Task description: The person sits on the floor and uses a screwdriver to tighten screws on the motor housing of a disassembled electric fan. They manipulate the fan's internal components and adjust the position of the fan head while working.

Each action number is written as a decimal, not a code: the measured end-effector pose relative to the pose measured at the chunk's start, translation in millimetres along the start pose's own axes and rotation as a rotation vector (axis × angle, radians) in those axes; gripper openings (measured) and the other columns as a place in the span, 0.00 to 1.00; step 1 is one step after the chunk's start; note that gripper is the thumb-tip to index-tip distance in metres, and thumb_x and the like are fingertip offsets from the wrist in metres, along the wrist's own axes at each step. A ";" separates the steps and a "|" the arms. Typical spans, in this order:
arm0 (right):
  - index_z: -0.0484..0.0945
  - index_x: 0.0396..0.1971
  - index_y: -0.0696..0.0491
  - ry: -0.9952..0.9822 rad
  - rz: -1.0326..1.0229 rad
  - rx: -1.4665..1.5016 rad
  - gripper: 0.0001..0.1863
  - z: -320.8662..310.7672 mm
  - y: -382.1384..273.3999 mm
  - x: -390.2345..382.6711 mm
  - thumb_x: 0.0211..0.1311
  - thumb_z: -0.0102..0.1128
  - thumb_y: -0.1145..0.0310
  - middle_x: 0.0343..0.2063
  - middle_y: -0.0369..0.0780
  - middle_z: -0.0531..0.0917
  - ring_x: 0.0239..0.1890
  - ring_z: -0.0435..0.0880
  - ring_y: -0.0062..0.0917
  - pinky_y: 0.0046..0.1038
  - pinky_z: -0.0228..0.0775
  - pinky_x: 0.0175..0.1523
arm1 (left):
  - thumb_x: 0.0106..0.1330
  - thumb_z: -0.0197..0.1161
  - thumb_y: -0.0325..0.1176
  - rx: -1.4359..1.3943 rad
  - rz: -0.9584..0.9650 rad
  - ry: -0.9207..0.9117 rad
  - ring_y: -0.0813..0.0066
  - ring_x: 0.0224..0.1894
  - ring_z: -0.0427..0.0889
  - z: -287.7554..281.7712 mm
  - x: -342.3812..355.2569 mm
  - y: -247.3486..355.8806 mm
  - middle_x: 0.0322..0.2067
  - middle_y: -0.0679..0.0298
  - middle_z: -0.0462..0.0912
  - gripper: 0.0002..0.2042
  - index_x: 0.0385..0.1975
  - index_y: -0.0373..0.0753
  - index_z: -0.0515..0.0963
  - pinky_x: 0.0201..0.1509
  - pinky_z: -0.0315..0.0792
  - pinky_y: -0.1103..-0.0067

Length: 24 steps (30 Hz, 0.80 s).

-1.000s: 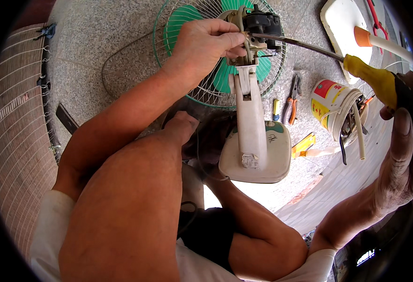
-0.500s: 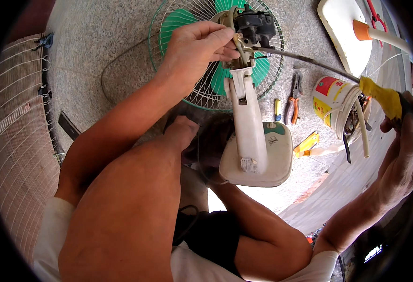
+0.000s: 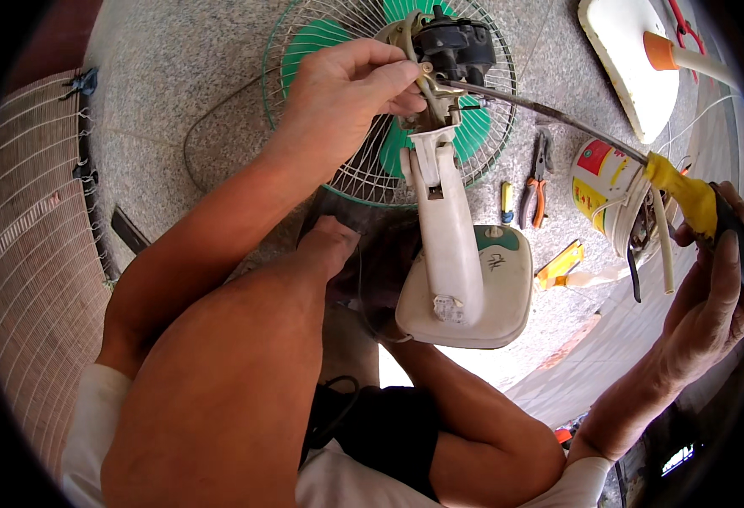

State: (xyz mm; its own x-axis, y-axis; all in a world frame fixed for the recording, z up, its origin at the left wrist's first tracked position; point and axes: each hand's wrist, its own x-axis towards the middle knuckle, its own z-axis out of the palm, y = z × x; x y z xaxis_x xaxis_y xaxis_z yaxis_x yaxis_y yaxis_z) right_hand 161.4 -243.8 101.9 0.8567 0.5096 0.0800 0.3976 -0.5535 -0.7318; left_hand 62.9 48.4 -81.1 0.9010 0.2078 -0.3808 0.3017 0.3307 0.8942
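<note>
A desk fan lies tipped over, its green-bladed cage [image 3: 325, 110] on the floor and its white stand [image 3: 452, 245] toward me. My left hand [image 3: 346, 97] is closed at the metal bracket [image 3: 427, 87] of the fan's neck, beside the black motor gearbox [image 3: 456, 51]. Its thumb and fingers pinch the bracket's left side; the fingertips are partly hidden. My right hand [image 3: 710, 296], at far right, is wrapped round the black end of a long screwdriver [image 3: 550, 114] with a yellow-and-black handle. The screwdriver's tip reaches the bracket just right of my left fingers.
Pliers [image 3: 534, 186] and a small yellow tool [image 3: 506, 203] lie right of the stand. A white bucket [image 3: 596, 182] of tools rests tilted beyond them, near a yellow cutter [image 3: 562, 262]. A white board [image 3: 626, 59] lies at upper right; a woven mat [image 3: 37, 254] stands left.
The view has shifted slightly, so the fan base and bucket sit a little lower and further right. My right hand and the screwdriver handle have moved slightly left and down. Both hands keep their grips.
</note>
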 end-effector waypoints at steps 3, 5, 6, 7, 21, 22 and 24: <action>0.77 0.52 0.53 0.019 -0.004 -0.010 0.17 2.5 -2.5 1.1 0.70 0.51 0.61 0.48 0.41 0.81 0.38 0.81 0.25 0.28 0.73 0.50 | 0.68 0.59 0.32 -0.007 0.013 -0.018 0.69 0.36 0.85 -0.9 0.2 -0.2 0.35 0.59 0.83 0.10 0.41 0.31 0.78 0.46 0.79 0.75; 0.77 0.50 0.54 0.082 -0.028 0.022 0.17 11.9 -6.3 3.8 0.68 0.54 0.61 0.42 0.42 0.82 0.35 0.80 0.24 0.26 0.73 0.45 | 0.68 0.59 0.33 0.004 0.027 -0.026 0.70 0.36 0.85 -1.6 -0.5 0.1 0.35 0.59 0.83 0.11 0.41 0.31 0.78 0.46 0.79 0.75; 0.76 0.49 0.54 0.123 -0.029 0.073 0.17 18.9 -8.5 5.3 0.65 0.57 0.61 0.40 0.42 0.81 0.33 0.80 0.24 0.25 0.74 0.42 | 0.68 0.59 0.33 0.010 0.033 -0.031 0.70 0.36 0.85 -1.5 -0.2 -0.8 0.35 0.59 0.83 0.11 0.41 0.31 0.78 0.47 0.79 0.75; 0.75 0.46 0.53 0.183 -0.010 0.191 0.18 34.4 -16.1 8.4 0.61 0.64 0.61 0.38 0.41 0.80 0.31 0.80 0.24 0.23 0.76 0.38 | 0.68 0.59 0.33 0.012 0.034 -0.034 0.69 0.36 0.85 -1.3 0.2 -1.5 0.35 0.59 0.83 0.11 0.41 0.31 0.78 0.47 0.79 0.75; 0.73 0.44 0.54 0.247 -0.017 0.243 0.19 55.3 -36.0 23.1 0.57 0.69 0.63 0.33 0.38 0.78 0.29 0.79 0.23 0.19 0.73 0.31 | 0.68 0.59 0.34 0.018 0.035 -0.051 0.69 0.37 0.86 -4.1 0.9 -1.6 0.36 0.59 0.83 0.12 0.42 0.31 0.78 0.48 0.79 0.75; 0.73 0.44 0.54 0.163 -0.065 0.286 0.19 45.2 -27.2 22.0 0.57 0.68 0.63 0.33 0.38 0.78 0.28 0.79 0.23 0.19 0.73 0.30 | 0.68 0.59 0.34 0.018 0.033 -0.049 0.69 0.37 0.86 -4.0 0.6 -1.1 0.36 0.59 0.83 0.12 0.42 0.31 0.78 0.48 0.79 0.75; 0.72 0.44 0.54 0.140 -0.078 0.276 0.19 46.3 -26.7 22.8 0.58 0.68 0.62 0.32 0.38 0.78 0.26 0.79 0.23 0.18 0.72 0.29 | 0.68 0.59 0.34 0.021 0.026 -0.045 0.69 0.37 0.86 -3.1 0.4 -0.3 0.36 0.58 0.83 0.12 0.42 0.30 0.78 0.48 0.79 0.75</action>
State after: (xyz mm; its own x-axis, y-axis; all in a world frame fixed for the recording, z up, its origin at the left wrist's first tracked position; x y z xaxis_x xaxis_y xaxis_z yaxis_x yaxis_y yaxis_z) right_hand 155.1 -187.0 91.9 0.8715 0.4372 0.2219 0.3765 -0.3068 -0.8741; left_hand 62.3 51.2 -82.2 0.9215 0.1741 -0.3472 0.2844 0.3062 0.9085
